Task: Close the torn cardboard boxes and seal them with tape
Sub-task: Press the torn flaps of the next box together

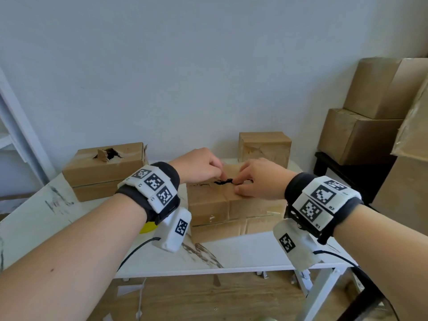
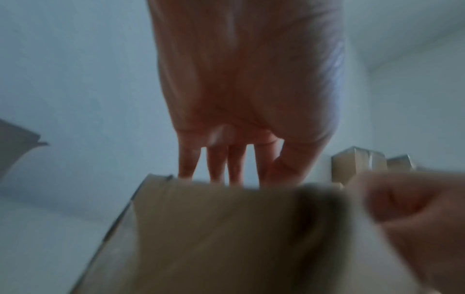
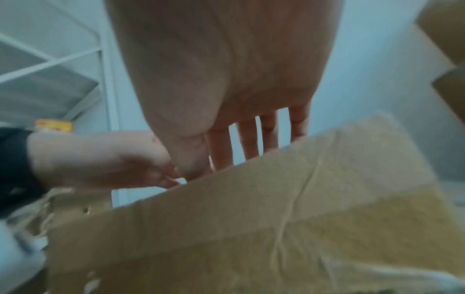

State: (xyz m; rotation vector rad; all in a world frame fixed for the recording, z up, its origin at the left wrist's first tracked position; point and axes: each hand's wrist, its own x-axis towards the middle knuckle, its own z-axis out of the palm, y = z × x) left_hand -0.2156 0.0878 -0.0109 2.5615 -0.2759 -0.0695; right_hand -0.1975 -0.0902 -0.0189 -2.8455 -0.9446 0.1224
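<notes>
A brown cardboard box (image 1: pixel 231 205) stands in the middle of the white table (image 1: pixel 231 253), with a dark jagged tear (image 1: pixel 223 181) in its top. My left hand (image 1: pixel 215 172) pinches the torn cardboard at the tear's left end. My right hand (image 1: pixel 240 184) pinches it at the right end, thumb beneath the forefinger. In the wrist views the left hand (image 2: pixel 239 99) and right hand (image 3: pixel 226 79) reach down over the box (image 3: pixel 276 228), and its edge hides the fingertips. A second box (image 1: pixel 104 172) at the left has a ragged hole (image 1: pixel 107 155) in its top.
A smaller box (image 1: pixel 264 147) stands at the table's back by the wall. Large boxes (image 1: pixel 370 112) are stacked on a dark stand at the right. A yellow object (image 1: pixel 147 227) shows under my left wrist. A white shelf frame (image 1: pixel 14 126) stands at the left.
</notes>
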